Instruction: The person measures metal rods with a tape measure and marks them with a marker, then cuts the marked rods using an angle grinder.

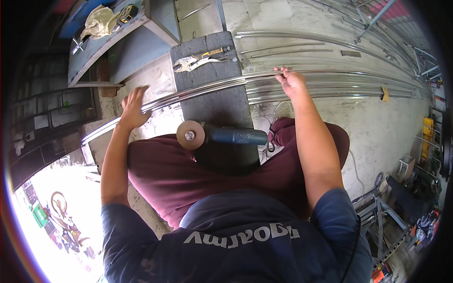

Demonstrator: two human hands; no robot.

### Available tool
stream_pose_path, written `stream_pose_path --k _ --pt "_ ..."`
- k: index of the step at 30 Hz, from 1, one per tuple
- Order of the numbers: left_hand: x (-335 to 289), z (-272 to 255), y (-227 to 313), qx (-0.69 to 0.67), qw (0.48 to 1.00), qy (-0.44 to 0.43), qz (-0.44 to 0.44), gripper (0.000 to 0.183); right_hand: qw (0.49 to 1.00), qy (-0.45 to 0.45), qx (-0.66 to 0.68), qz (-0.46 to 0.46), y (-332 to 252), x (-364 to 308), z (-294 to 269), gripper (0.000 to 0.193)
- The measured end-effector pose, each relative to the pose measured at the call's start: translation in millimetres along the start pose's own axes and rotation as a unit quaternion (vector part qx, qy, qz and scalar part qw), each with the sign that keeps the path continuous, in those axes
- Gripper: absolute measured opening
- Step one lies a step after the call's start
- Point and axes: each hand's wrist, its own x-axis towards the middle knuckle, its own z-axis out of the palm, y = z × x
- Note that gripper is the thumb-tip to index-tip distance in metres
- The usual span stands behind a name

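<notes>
Long shiny metal tubes (203,89) lie side by side across a dark wooden plank (214,111). My right hand (291,82) has its fingers closed on a tube to the right of the plank. Over the tubes' left part is my left hand (134,109), fingers stretched out and thumb apart; the hand hides a stretch of the tubes. Closer to me, an angle grinder (238,136) with a brown disc (190,135) rests on the plank between my knees. Locking pliers (193,63) lie at the plank's far end beside a yellow-and-black tool (212,53).
More metal tubes (325,92) and thin bars (288,48) spread over the concrete floor on the right. A metal table (141,28) at the far left carries a cloth (100,21) and a tape measure (127,14). Metal frames (384,221) stand at the lower right.
</notes>
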Motion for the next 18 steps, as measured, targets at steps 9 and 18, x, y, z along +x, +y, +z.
stream_pose_path --k 9,18 --pt "98 29 189 -0.127 0.967 0.000 0.223 0.067 1.000 0.011 -0.015 -0.003 1 -11 0 0.007" --pt "97 49 225 0.018 0.981 0.018 0.190 0.036 0.999 -0.023 -0.042 -0.008 5 1 -3 0.012"
